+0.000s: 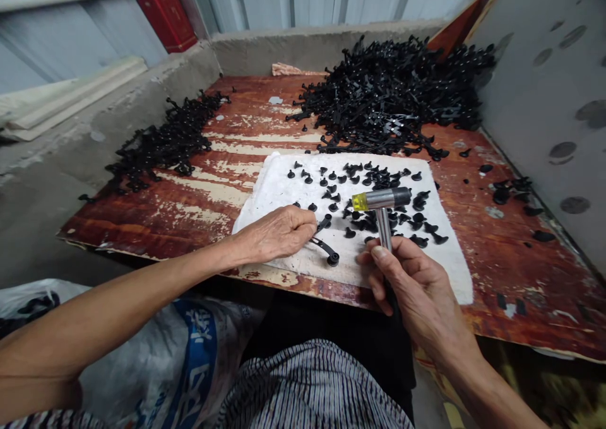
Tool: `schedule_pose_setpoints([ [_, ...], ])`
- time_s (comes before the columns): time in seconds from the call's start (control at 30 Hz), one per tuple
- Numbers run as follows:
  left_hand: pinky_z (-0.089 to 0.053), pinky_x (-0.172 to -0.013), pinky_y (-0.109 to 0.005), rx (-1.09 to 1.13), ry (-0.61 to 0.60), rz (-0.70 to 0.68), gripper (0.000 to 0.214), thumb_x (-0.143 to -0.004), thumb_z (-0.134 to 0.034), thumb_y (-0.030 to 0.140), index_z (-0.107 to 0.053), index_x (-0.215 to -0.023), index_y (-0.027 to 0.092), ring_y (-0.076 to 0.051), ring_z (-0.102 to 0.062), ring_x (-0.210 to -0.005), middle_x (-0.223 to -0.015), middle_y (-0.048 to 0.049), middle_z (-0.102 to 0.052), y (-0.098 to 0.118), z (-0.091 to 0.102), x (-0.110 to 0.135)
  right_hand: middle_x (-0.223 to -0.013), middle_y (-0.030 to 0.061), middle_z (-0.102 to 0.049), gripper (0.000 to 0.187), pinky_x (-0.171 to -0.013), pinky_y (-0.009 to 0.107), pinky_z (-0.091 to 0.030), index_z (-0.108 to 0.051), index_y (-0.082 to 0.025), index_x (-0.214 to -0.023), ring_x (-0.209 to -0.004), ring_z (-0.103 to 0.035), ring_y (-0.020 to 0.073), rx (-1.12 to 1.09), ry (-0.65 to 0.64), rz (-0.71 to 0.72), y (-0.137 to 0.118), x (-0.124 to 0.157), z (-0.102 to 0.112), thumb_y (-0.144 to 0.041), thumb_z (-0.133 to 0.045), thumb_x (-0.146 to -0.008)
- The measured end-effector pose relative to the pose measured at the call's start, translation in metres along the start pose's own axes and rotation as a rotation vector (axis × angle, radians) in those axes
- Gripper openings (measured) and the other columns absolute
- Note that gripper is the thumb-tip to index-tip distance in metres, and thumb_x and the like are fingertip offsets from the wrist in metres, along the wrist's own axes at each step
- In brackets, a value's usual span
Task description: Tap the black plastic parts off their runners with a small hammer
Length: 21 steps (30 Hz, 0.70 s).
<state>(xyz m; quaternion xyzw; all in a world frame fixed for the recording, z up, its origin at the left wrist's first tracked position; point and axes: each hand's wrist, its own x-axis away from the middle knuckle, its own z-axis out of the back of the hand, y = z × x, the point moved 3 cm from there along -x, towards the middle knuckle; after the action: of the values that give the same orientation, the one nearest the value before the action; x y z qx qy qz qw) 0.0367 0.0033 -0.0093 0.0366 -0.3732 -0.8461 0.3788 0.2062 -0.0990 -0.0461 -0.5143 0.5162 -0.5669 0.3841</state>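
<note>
My right hand (416, 277) is wrapped round the handle of a small mallet (384, 207), its head raised above a white cloth (284, 176). That head has a yellow face on the left and a black one on the right. My left hand (284, 230) is closed, low over the cloth's left part. Beside its fingers lies a curved black arm (324, 247) with a round knob at its end; whether the fingers grip it is hard to see. Several small black knob-like pieces (350, 232) are scattered over the cloth between and beyond my hands.
A large heap of black arm-like parts (388, 94) fills the table's back right. Another pile (165, 139) lies along the left wall. More black pieces (511, 189) lie at the right edge. A white sack (142, 353) stands below the table's front left.
</note>
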Motion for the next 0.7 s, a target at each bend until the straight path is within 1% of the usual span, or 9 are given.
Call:
schedule_pose_setpoints([
  [0.1, -0.023, -0.051, -0.023, 0.004, -0.033, 0.021, 0.025, -0.085, -0.038, 0.022, -0.034, -0.06, 0.019, -0.007, -0.029, -0.053, -0.056, 0.0055, -0.029, 0.001, 0.003, -0.003, -0.052, -0.0052, -0.048, 0.032, -0.033, 0.018, -0.03, -0.057, -0.02, -0.087, -0.039, -0.036, 0.0084, 0.071, -0.013, 0.017, 0.0, 0.002, 0.002, -0.052, -0.058, -0.085],
  [0.17, -0.022, -0.049, -0.023, 0.005, -0.072, 0.035, 0.026, -0.085, -0.039, 0.021, -0.034, -0.059, 0.019, -0.007, -0.029, -0.052, -0.055, 0.0055, -0.029, 0.001, 0.006, -0.004, -0.06, -0.0021, -0.055, 0.03, -0.037, 0.02, -0.036, -0.06, -0.02, -0.096, -0.044, -0.045, 0.0101, 0.208, -0.018, 0.082, -0.003, 0.004, 0.004, -0.049, -0.053, -0.089],
  [0.2, -0.022, -0.049, -0.023, 0.005, -0.093, 0.035, 0.026, -0.084, -0.04, 0.021, -0.034, -0.059, 0.019, -0.007, -0.029, -0.051, -0.055, 0.0055, -0.03, 0.0, 0.007, -0.005, -0.068, 0.0009, -0.06, 0.03, -0.042, 0.021, -0.043, -0.06, -0.02, -0.104, -0.052, -0.053, 0.0123, 0.302, -0.014, 0.14, -0.006, 0.005, 0.006, -0.046, -0.051, -0.091],
  [0.27, -0.021, -0.047, -0.022, 0.02, -0.135, 0.021, 0.025, -0.083, -0.042, 0.021, -0.036, -0.059, 0.018, -0.006, -0.029, -0.05, -0.055, 0.0054, -0.032, -0.001, 0.01, -0.007, -0.093, 0.0079, -0.067, 0.035, -0.064, 0.029, -0.055, -0.058, -0.02, -0.12, -0.079, -0.064, 0.0185, 0.498, -0.011, 0.299, -0.014, 0.005, 0.008, -0.037, -0.05, -0.092],
  [0.3, -0.021, -0.046, -0.022, 0.038, -0.16, 0.016, 0.025, -0.083, -0.043, 0.021, -0.037, -0.059, 0.018, -0.006, -0.029, -0.049, -0.054, 0.0055, -0.032, -0.002, 0.011, -0.008, -0.106, 0.0101, -0.067, 0.038, -0.076, 0.034, -0.055, -0.056, -0.02, -0.127, -0.091, -0.064, 0.0207, 0.579, -0.016, 0.385, -0.018, 0.005, 0.008, -0.033, -0.049, -0.092],
  [0.37, -0.02, -0.044, -0.022, 0.088, -0.217, 0.028, 0.025, -0.082, -0.044, 0.02, -0.036, -0.058, 0.019, -0.006, -0.027, -0.045, -0.052, 0.0061, -0.031, -0.005, 0.013, -0.011, -0.115, 0.0108, -0.065, 0.043, -0.087, 0.038, -0.053, -0.053, -0.02, -0.134, -0.096, -0.064, 0.0207, 0.685, -0.04, 0.534, -0.027, 0.004, 0.008, -0.023, -0.046, -0.091],
  [0.43, -0.02, -0.042, -0.022, 0.125, -0.259, 0.048, 0.025, -0.08, -0.044, 0.019, -0.036, -0.057, 0.019, -0.005, -0.025, -0.043, -0.05, 0.0066, -0.03, -0.007, 0.014, -0.014, -0.105, 0.0095, -0.068, 0.047, -0.083, 0.036, -0.054, -0.052, -0.02, -0.136, -0.086, -0.065, 0.0178, 0.74, -0.055, 0.645, -0.036, 0.003, 0.006, -0.016, -0.042, -0.091],
  [0.53, -0.02, -0.041, -0.021, 0.137, -0.273, 0.036, 0.024, -0.078, -0.045, 0.018, -0.037, -0.056, 0.019, -0.005, -0.026, -0.042, -0.049, 0.0063, -0.031, -0.009, 0.017, -0.017, -0.09, 0.0072, -0.068, 0.051, -0.07, 0.031, -0.056, -0.05, -0.022, -0.139, -0.074, -0.064, 0.0162, 0.794, -0.052, 0.732, -0.048, 0.005, 0.003, -0.011, -0.042, -0.09],
  [0.7, -0.021, -0.042, -0.021, 0.149, -0.294, -0.008, 0.024, -0.077, -0.045, 0.018, -0.034, -0.055, 0.02, -0.005, -0.026, -0.044, -0.049, 0.0062, -0.03, -0.008, 0.017, -0.017, -0.101, 0.0074, -0.068, 0.056, -0.074, 0.032, -0.055, -0.044, -0.029, -0.143, -0.077, -0.065, 0.0169, 0.806, 0.007, 0.787, -0.052, 0.01, 0.002, -0.009, -0.044, -0.091],
])
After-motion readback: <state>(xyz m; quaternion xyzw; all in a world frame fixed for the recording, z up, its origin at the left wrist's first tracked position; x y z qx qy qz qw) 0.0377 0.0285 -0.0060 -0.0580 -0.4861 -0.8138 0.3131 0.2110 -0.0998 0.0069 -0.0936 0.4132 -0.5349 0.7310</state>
